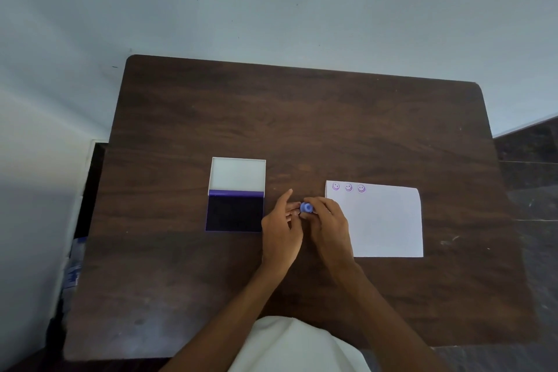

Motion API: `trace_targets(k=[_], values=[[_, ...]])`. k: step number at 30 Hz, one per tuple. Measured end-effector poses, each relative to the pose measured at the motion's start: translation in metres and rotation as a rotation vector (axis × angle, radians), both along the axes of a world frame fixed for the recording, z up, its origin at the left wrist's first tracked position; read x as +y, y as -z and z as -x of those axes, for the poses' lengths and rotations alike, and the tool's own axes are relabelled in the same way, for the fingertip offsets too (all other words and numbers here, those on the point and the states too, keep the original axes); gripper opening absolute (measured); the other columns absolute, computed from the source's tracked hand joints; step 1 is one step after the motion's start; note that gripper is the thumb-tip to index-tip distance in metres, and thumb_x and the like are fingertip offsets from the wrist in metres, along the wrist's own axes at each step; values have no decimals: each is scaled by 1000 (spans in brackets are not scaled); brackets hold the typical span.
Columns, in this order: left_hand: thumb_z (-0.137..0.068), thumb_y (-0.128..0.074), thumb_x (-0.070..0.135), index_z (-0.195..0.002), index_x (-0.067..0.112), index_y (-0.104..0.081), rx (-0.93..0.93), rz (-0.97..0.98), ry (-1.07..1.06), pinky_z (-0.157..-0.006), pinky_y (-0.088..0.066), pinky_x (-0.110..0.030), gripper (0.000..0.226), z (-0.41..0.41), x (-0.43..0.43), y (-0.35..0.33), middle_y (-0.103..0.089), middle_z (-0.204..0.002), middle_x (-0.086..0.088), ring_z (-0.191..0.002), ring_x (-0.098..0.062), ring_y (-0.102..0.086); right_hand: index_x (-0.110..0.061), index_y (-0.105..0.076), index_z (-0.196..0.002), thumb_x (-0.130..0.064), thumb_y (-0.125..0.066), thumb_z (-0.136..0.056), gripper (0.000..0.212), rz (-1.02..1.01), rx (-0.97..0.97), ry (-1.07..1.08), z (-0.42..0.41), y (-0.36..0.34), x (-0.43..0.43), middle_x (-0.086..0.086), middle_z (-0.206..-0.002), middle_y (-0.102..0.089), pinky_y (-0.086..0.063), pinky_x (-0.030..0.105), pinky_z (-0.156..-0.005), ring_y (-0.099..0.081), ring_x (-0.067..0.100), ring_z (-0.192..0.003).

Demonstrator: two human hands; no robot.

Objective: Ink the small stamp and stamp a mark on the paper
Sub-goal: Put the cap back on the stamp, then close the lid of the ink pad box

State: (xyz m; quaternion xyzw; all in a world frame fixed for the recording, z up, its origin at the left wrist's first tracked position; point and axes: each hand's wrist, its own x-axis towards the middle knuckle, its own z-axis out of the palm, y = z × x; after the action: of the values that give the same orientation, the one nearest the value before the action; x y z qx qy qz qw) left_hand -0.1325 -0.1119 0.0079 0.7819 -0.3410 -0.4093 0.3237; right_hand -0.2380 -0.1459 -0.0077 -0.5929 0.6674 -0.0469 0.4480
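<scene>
A small blue round stamp [306, 208] sits between the fingertips of both hands, over the table between the ink pad and the paper. My right hand [327, 225] grips it from the right; my left hand [282, 226] touches it from the left with its forefinger raised. The ink pad [235, 213] lies open to the left, dark purple, its white lid [238, 174] folded back behind it. The white paper [383, 223] lies to the right, with three purple smiley marks [348, 187] along its top left edge.
The dark wooden table [302, 118] stands against a pale wall. Its right edge borders a dark tiled floor [531, 178]. A white cloth on my lap [297, 344] shows at the near edge.
</scene>
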Motion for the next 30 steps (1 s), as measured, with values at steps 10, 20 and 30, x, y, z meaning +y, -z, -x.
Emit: trace_targets(k=[10, 20, 30], values=[[-95, -57, 5, -121, 17, -67, 77, 143, -104, -84, -48, -3, 30, -62, 11, -25, -72, -113, 7, -99, 7, -66, -15, -53, -129, -19, -72, -84, 49, 367, -15, -44, -1, -26, 7, 8, -136, -55, -35, 21, -100, -51, 23, -121], [-96, -57, 11, -119, 19, -67, -95, 50, -389, -87, -51, -20, 26, -157, 23, -12, -71, -113, 2, -101, -7, -64, -18, -57, -126, -29, -62, -92, 37, 172, -225, 84, -81, -44, -6, -1, -126, -64, -42, 7, -78, -57, 2, -101], [-96, -58, 14, -126, 19, -64, 49, -71, -316, -90, -50, -25, 32, -172, 1, -10, -71, -117, 3, -106, -6, -62, -14, -54, -129, -30, -59, -94, 38, -12, -248, 238, -108, -34, -27, 3, -125, -63, -51, 32, -95, -53, 7, -104]])
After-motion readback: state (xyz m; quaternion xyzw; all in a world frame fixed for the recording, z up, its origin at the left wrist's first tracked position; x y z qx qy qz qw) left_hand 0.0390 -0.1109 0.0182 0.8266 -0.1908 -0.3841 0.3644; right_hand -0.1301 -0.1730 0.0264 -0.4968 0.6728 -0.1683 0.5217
